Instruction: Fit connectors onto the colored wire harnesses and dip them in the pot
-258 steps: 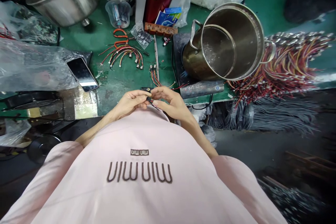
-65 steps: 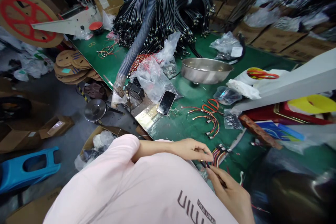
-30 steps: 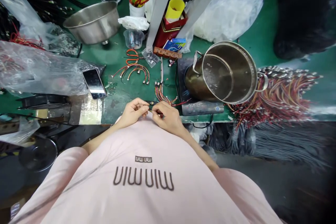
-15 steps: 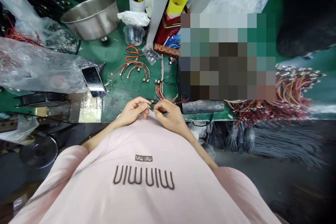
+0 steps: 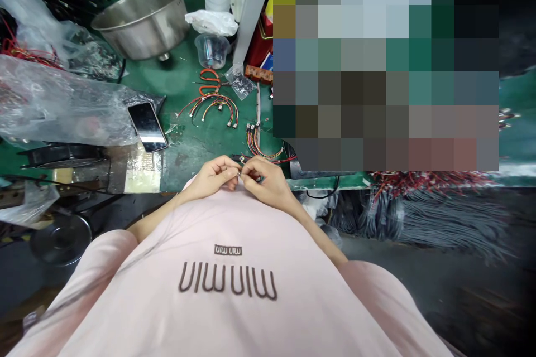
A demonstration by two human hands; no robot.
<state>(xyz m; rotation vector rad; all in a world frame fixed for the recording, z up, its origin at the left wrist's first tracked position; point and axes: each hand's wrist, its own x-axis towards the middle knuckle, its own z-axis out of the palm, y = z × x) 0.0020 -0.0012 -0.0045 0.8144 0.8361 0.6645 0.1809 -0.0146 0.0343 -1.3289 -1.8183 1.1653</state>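
My left hand (image 5: pixel 216 177) and my right hand (image 5: pixel 267 179) meet just in front of the bench edge, fingertips nearly touching. Both are closed in a pinch around a small silvery connector piece (image 5: pixel 239 174). Fingers hide most of it. Close behind the fingertips lies a dark flat strip (image 5: pixel 238 158) with a round fitting. Beyond my right hand rests a bunch of wired connectors (image 5: pixel 252 136) with red, yellow and black leads. Farther left, several more wire leads (image 5: pixel 221 101) curve in an arc beside orange-handled scissors (image 5: pixel 208 89).
At left are a phone (image 5: pixel 147 127) and plastic bags (image 5: pixel 62 103). A steel basin (image 5: pixel 142 22), a clear tub (image 5: pixel 211 51) and a white cup (image 5: pixel 216 0) holding orange scissors stand behind. Red wire ends (image 5: pixel 431 181) overhang the right edge. A pixelated block covers the right side.
The view swung left and came back; the curved leads on the bench look fewer than 8.6 s ago. In the last half second, my fingertips have closed together over the small piece.
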